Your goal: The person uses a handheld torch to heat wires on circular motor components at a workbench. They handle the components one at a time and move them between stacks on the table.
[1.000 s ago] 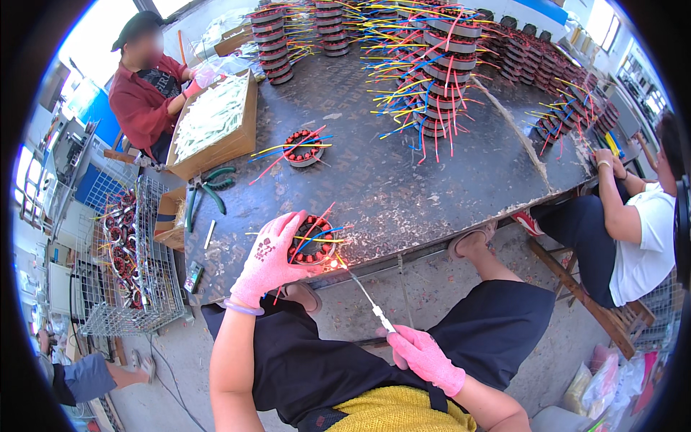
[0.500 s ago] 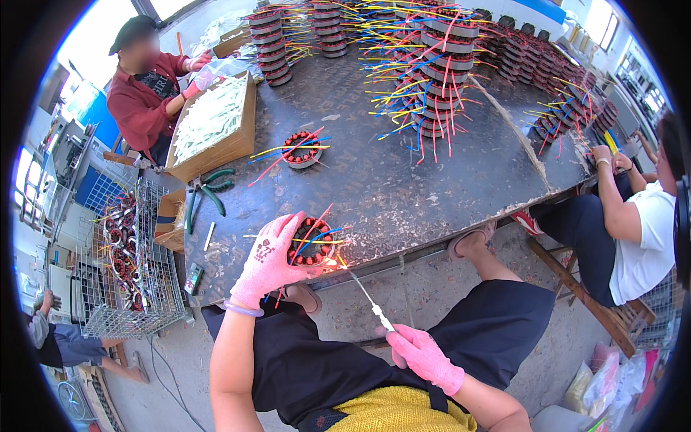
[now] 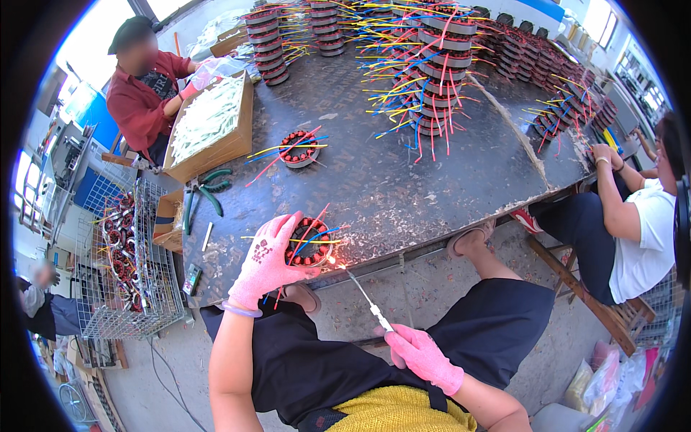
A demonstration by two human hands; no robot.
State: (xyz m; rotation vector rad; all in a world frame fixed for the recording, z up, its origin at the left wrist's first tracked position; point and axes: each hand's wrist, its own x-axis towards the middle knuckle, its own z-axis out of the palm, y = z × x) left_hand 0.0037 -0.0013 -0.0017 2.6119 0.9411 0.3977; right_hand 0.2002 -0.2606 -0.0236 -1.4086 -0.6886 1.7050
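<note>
My left hand (image 3: 263, 263), in a pink glove, grips a motor stator (image 3: 312, 248) by its left side at the table's near edge. The stator is a dark ring with red windings; red, blue and yellow wires stick out of it. My right hand (image 3: 425, 356), also pink-gloved, is closed around the white handle of a slim tool with a thin metal rod (image 3: 368, 301). The rod points up and left toward the stator's lower right rim, where a small orange glow (image 3: 340, 266) shows. Whether the tip touches the stator I cannot tell.
On the dark table (image 3: 374, 180) lie another stator (image 3: 299, 150), green-handled pliers (image 3: 209, 189) and a lighter (image 3: 192, 279). Tall stator stacks (image 3: 439, 86) stand behind. A carton of white sleeves (image 3: 209, 129) is at left, above a wire basket (image 3: 129, 266). Co-workers sit left and right.
The glow at the rod's tip looks brighter and more spread out. My hands, the stator and the tool have barely moved.
</note>
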